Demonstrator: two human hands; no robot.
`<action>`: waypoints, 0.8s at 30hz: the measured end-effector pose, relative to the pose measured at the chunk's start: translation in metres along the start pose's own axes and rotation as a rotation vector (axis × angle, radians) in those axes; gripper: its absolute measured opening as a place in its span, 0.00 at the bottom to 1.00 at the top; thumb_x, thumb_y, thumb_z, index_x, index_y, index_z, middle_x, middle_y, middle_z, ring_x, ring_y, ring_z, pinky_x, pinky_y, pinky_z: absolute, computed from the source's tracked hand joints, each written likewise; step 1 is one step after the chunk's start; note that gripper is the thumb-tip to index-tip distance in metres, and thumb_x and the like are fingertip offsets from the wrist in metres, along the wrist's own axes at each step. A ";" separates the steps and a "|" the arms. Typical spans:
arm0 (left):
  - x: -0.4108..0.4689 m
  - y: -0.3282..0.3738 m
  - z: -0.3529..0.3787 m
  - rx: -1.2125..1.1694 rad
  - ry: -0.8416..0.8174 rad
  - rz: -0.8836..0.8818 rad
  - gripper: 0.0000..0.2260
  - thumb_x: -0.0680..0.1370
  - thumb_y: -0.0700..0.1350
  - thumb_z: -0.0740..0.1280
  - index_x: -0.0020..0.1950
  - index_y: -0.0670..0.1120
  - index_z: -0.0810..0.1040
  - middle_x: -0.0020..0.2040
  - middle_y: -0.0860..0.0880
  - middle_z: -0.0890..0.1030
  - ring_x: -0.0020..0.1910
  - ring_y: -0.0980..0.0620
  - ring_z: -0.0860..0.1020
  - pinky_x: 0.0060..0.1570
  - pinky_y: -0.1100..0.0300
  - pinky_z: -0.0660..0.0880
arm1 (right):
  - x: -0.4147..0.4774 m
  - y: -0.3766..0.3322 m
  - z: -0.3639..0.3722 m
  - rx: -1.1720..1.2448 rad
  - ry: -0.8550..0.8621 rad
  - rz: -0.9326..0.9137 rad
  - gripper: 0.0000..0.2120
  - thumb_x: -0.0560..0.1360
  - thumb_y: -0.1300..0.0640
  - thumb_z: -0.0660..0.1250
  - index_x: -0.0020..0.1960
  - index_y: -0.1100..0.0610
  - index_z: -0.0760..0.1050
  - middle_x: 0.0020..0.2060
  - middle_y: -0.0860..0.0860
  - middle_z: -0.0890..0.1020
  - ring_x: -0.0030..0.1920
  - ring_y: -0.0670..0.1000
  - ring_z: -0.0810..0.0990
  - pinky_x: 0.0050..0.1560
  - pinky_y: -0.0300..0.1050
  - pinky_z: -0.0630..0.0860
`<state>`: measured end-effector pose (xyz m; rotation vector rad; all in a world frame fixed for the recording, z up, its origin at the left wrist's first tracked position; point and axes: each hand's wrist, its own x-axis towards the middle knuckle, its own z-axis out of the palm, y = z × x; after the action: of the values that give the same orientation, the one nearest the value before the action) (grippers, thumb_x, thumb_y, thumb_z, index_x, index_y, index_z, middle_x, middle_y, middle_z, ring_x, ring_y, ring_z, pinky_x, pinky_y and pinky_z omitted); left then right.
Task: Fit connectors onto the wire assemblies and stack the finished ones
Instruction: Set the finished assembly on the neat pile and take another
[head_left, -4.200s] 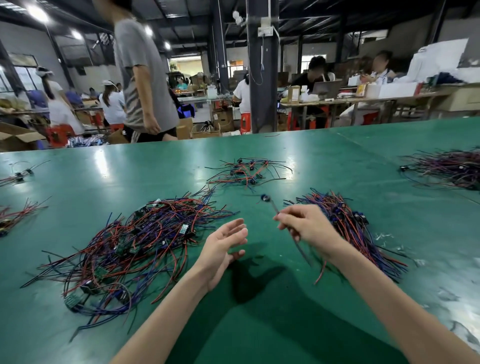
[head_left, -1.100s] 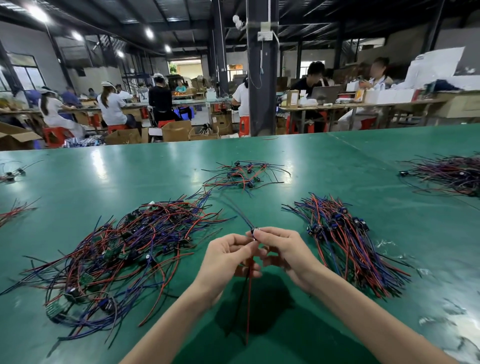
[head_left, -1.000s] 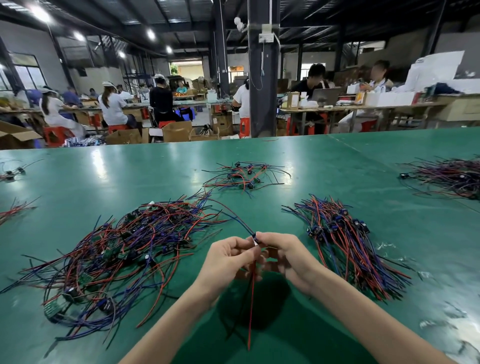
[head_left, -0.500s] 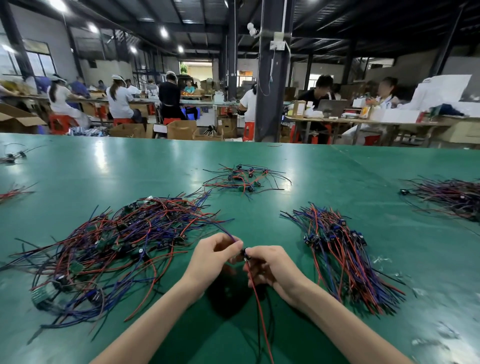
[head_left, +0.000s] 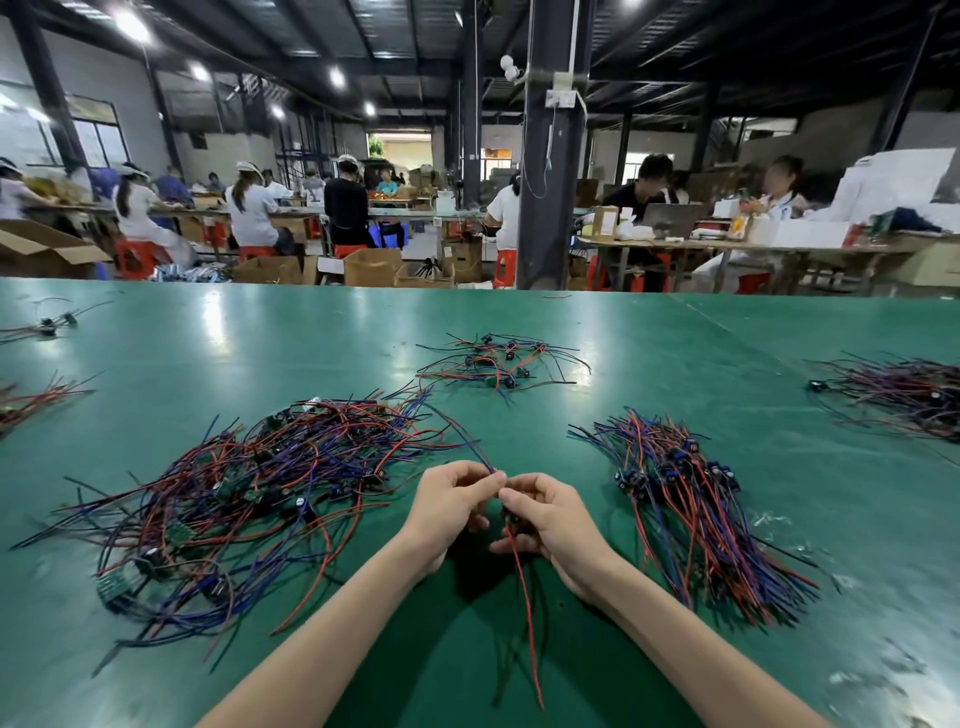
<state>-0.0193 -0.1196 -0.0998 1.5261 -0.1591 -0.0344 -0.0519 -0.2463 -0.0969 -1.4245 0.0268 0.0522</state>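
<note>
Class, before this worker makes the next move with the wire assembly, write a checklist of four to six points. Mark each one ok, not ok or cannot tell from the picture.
1. The left hand pinches the blue wire: ok.
2. The right hand grips the red wire, which hangs down: ok.
3. Seating of the connector: cannot tell, fingers hide it.
4. The blue wire is free of the tangled pile: cannot tell.
5. The neat stack lies apart from the hands, to their right: ok.
</note>
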 end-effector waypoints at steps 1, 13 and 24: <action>0.002 0.001 0.003 0.010 0.009 -0.001 0.05 0.74 0.37 0.71 0.37 0.41 0.80 0.29 0.50 0.75 0.26 0.57 0.70 0.23 0.66 0.68 | 0.000 -0.001 0.001 0.022 -0.008 -0.001 0.03 0.78 0.66 0.63 0.49 0.66 0.74 0.34 0.54 0.74 0.29 0.48 0.79 0.30 0.44 0.80; 0.000 -0.001 0.011 -0.123 0.073 -0.056 0.04 0.73 0.41 0.73 0.39 0.43 0.82 0.29 0.50 0.76 0.25 0.57 0.70 0.25 0.66 0.64 | -0.007 -0.008 -0.002 0.028 -0.117 0.073 0.10 0.79 0.61 0.62 0.41 0.65 0.72 0.26 0.51 0.77 0.24 0.47 0.74 0.26 0.45 0.78; -0.004 0.006 0.015 -0.211 0.027 -0.050 0.03 0.75 0.38 0.69 0.44 0.38 0.80 0.33 0.46 0.79 0.28 0.55 0.75 0.29 0.64 0.72 | -0.011 -0.013 -0.003 0.078 -0.126 0.089 0.09 0.79 0.60 0.62 0.43 0.65 0.74 0.27 0.52 0.72 0.24 0.46 0.72 0.26 0.44 0.77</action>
<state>-0.0256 -0.1334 -0.0937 1.3187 -0.0928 -0.0687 -0.0618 -0.2513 -0.0840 -1.3398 -0.0115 0.2115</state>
